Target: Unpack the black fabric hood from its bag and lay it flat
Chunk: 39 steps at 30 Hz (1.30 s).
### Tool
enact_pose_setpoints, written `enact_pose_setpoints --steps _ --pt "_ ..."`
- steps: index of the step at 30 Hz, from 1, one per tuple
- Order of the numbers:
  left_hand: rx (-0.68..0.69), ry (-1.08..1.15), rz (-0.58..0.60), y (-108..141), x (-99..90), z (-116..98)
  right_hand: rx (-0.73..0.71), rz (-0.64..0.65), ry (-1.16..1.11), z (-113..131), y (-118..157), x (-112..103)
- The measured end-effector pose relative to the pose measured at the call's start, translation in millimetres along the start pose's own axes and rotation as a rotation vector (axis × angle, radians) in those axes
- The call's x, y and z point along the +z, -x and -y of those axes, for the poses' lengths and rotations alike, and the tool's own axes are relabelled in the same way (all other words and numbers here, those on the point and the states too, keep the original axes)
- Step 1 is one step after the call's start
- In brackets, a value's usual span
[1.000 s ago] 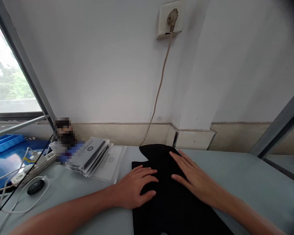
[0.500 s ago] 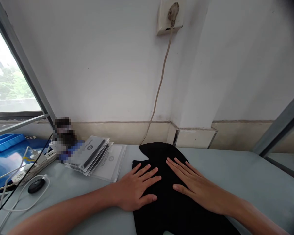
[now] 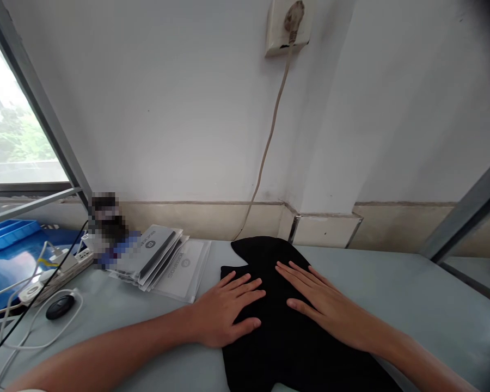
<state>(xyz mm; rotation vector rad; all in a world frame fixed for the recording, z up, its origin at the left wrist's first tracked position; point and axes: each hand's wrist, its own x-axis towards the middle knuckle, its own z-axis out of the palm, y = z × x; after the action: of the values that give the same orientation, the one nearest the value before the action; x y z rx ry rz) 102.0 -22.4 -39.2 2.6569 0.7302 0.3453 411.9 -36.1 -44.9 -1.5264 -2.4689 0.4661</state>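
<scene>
A black piece of fabric (image 3: 277, 348) lies spread flat on the grey table (image 3: 396, 294), with a notch at its upper left edge and a rounded far end. My left hand (image 3: 226, 310) rests flat near the cloth's left edge, fingers spread. Across from it, my right hand (image 3: 322, 307) presses flat on the right side, its fingers stretched out and the thumb apart. Neither hand grips anything. The fabric's near end runs out of the bottom of the view, so its full shape is hidden.
Left of the cloth sits a stack of printed plastic packets (image 3: 157, 256). A power strip (image 3: 61, 277), a white cable and a black oval device (image 3: 60, 307) lie farther left, near a blue tray (image 3: 10, 233). A wall socket (image 3: 288, 27) with a hanging cord (image 3: 269, 136) is behind.
Both hands stay flat on the fabric and have barely shifted. The whole view has moved very slightly.
</scene>
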Motion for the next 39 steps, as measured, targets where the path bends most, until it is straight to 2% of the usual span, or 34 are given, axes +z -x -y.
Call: enact_pose_setpoints --steps 13,20,28,35,39 --pt "0.010 0.023 0.029 -1 -0.5 2 -0.001 -0.021 -0.002 0 -1 3" --pt "-0.004 -0.015 -0.064 1 3.6 -1 -0.029 -0.046 0.010 -7 0 8" --pt "0.014 0.018 0.044 -1 -2.1 0 0.003 -0.001 0.019 -3 0 4" --pt "-0.034 0.000 -0.122 1 0.5 -3 0.000 -0.013 -0.012 -8 3 5" --pt "-0.023 0.000 -0.106 2 0.1 -4 0.003 -0.013 -0.009 -9 4 5"
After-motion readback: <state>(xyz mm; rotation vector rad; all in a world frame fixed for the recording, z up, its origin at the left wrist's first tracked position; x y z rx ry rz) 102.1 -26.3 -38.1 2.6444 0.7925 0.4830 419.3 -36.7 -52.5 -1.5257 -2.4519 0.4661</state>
